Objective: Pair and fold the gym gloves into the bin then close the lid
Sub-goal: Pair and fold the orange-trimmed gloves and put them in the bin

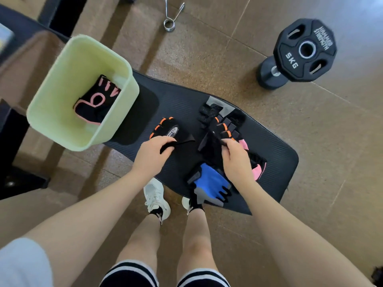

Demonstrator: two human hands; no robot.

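A pale green bin stands open on the left end of a black mat, with a black and pink glove lying inside. My left hand grips the wrist strap of a black glove with orange finger trim. My right hand pinches a second black and orange glove lying on a pile. A blue and grey glove lies below the pile, a pink and black glove shows beside my right hand, and a black and grey glove sits at the top. No lid is identifiable.
A 5 kg weight plate leans on a dumbbell on the brown floor at the upper right. A metal spring collar lies at the top. My white shoes stand at the mat's near edge. Dark furniture sits at the left.
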